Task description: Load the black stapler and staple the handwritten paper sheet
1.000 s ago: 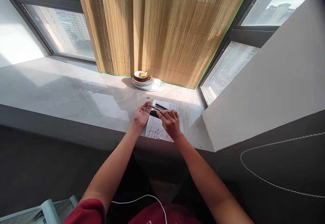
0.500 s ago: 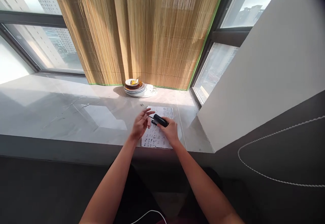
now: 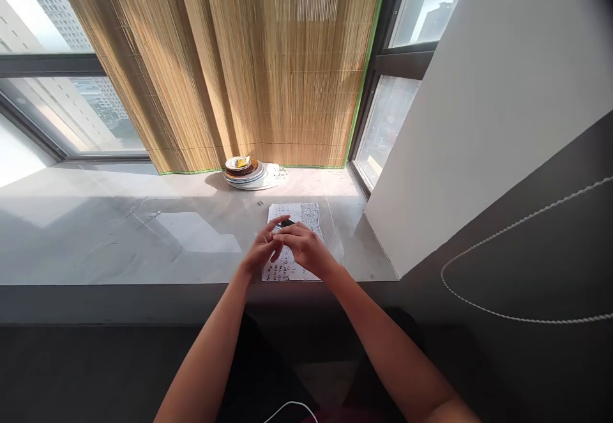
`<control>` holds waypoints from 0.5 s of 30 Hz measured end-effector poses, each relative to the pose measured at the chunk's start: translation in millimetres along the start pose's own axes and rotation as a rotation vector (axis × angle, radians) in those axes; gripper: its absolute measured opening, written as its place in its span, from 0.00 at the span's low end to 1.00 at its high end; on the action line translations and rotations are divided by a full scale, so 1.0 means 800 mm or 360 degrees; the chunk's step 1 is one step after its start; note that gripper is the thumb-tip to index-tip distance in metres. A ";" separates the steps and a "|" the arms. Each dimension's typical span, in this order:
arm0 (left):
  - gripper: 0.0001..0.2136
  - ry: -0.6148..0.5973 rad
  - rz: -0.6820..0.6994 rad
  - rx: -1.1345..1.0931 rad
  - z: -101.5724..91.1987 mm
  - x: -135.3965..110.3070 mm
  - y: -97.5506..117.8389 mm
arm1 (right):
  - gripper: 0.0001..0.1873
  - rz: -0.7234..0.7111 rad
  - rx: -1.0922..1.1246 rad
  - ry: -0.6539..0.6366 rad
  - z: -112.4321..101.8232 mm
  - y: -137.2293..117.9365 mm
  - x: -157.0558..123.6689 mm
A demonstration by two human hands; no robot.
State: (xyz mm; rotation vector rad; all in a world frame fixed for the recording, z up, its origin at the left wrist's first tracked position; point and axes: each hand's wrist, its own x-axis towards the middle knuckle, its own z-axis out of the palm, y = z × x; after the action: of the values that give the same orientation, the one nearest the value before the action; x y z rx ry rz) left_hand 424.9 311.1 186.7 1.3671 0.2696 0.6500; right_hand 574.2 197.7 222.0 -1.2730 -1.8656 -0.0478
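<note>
A printed sheet of paper [image 3: 306, 213] lies on the pale stone ledge [image 3: 119, 238] near its front edge. Both hands meet just above the sheet. My right hand [image 3: 305, 248] is curled over a small black stapler [image 3: 288, 223], of which only a dark tip shows past the fingers. My left hand [image 3: 261, 253] comes in from the left, its fingers pinched against that same tip and touching the right hand. What the left fingertips hold, if anything, is hidden.
A stack of plates [image 3: 246, 172] with something yellow on top stands at the back by the bamboo blind [image 3: 249, 59]. A white slanted wall [image 3: 460, 129] closes the ledge on the right. Windows flank the blind. Tiny bits [image 3: 260, 203] lie on the ledge.
The stapler, held open and then plainly visible in my right hand, is now covered by both hands, which have closed together over the paper. The view has tilted up and swung right.
</note>
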 end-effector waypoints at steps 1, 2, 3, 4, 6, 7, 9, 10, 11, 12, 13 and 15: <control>0.35 -0.0013 0.0012 0.0001 0.000 -0.001 0.001 | 0.27 0.0001 0.0006 0.0022 -0.001 -0.001 -0.001; 0.34 -0.0025 0.0013 -0.0004 0.000 -0.001 0.001 | 0.26 0.0013 0.0030 0.0053 -0.001 -0.003 -0.001; 0.33 -0.0044 0.0001 -0.0019 0.000 -0.001 0.001 | 0.24 0.0040 0.0070 0.0093 0.000 -0.005 -0.002; 0.33 -0.0070 -0.0024 -0.0043 0.000 -0.001 0.002 | 0.22 0.0083 0.0118 0.0136 0.001 -0.007 -0.002; 0.33 -0.0135 -0.0095 -0.0089 0.000 -0.001 0.003 | 0.18 0.0198 0.0212 0.0232 0.002 -0.009 -0.003; 0.33 -0.0153 -0.0124 -0.0101 0.000 -0.001 0.004 | 0.16 0.0265 0.0252 0.0283 0.002 -0.007 -0.003; 0.32 -0.0109 -0.0116 -0.0099 0.000 0.000 0.006 | 0.12 0.0433 0.0304 0.0429 -0.005 0.007 -0.004; 0.30 -0.0041 -0.0073 -0.0095 0.000 0.000 0.006 | 0.11 0.0540 0.0315 0.0510 -0.010 0.021 -0.005; 0.26 0.0050 -0.0009 -0.0099 -0.001 0.001 0.006 | 0.10 0.0662 0.0308 0.0598 -0.017 0.039 -0.006; 0.22 0.0152 0.0062 -0.0110 -0.001 0.002 0.005 | 0.11 0.0789 0.0283 0.0643 -0.024 0.061 -0.006; 0.18 0.0247 0.0125 -0.0128 -0.002 0.003 0.005 | 0.10 0.0911 0.0251 0.0649 -0.031 0.087 -0.006; 0.15 0.0395 0.0199 -0.0185 -0.004 0.006 0.004 | 0.09 0.1128 0.0154 0.0601 -0.042 0.144 -0.005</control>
State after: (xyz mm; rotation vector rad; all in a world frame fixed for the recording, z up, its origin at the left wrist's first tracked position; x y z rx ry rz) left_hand 425.9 316.7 189.9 1.1986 0.3408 0.9285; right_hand 685.4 234.5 193.8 -1.6552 -1.0206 0.1678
